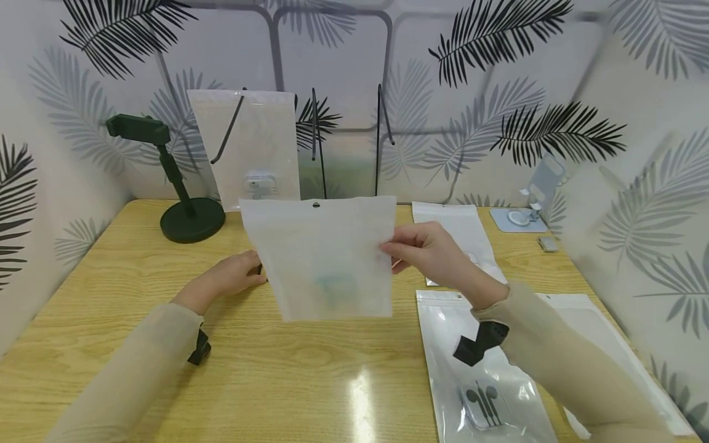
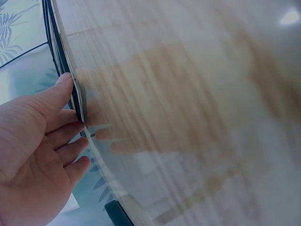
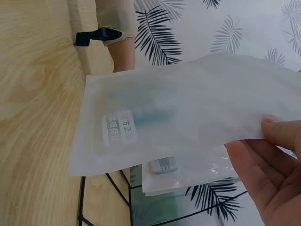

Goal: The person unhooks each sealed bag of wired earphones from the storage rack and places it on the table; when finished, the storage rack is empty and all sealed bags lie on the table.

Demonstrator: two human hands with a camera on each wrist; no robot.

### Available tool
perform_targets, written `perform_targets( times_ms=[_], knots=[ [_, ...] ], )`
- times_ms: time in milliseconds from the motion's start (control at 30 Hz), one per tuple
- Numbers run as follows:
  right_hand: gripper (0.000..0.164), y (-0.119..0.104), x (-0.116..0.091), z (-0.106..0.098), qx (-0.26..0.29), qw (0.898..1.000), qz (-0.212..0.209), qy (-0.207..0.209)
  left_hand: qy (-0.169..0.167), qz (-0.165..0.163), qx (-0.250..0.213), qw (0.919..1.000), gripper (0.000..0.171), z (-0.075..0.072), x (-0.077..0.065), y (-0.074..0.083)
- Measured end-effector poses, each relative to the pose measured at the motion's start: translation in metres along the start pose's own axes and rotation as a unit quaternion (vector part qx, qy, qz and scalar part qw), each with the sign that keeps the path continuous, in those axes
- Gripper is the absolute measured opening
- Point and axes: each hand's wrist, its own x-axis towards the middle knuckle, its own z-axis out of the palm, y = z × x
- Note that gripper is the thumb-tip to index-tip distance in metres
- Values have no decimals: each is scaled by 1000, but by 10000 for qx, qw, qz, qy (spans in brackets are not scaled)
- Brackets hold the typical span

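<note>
My right hand [image 1: 426, 252] pinches the right edge of a white, semi-translucent zip bag [image 1: 338, 234] with a hang hole at its top. A teal shape shows faintly through the bag, and a label with printed characters [image 3: 118, 128] shows in the right wrist view. To the left of this bag, my left hand [image 1: 235, 274] is low over the table, thumb and fingers at a dark bar [image 2: 77, 101] of the black wire rack. Behind, a hook of the rack [image 1: 228, 129] carries another clear-and-white bag [image 1: 266, 141] with a small earphone case inside.
A dark green phone stand [image 1: 191, 215] is at the back left of the wooden table [image 1: 299, 381]. On the right lie a white bag [image 1: 454, 227], a silver bag [image 1: 443, 344] with earphones pictured, and another pale bag [image 1: 576, 307]. A light blue stand [image 1: 517, 220] stands behind them.
</note>
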Motion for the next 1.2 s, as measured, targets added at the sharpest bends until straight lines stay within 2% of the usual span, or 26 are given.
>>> perform_targets(
  times_ms=[100,300,433,533,700,800,967,1100,1200],
  knots=[
    [8,2,-12,1,173,9998,37,-126,11,-111,-65,9999,37,0,0,0],
    [9,6,-34,4,355,9985,181,-387,-26,-359,-158,9992,46,-1,-1,4],
    [10,8,-47,7,558,9965,311,-548,-18,-375,-66,9993,44,-3,-2,10],
    [12,11,-55,11,750,9936,483,-685,-133,-451,2,9989,43,-4,-3,11],
    [16,20,-66,17,1068,9875,908,-721,-431,-602,67,9972,52,-4,0,9],
    [9,30,-71,19,1428,9800,1232,-636,-514,-586,145,9969,56,-3,1,6],
    [13,49,-77,21,2047,9619,1709,-601,-538,-623,198,9964,57,-2,2,5],
    [12,62,-80,23,2166,9523,2071,-571,-508,-620,161,9967,58,-2,1,5],
    [13,69,-82,25,2069,9500,2275,-536,-492,-603,128,9969,58,-2,1,5]
  ],
)
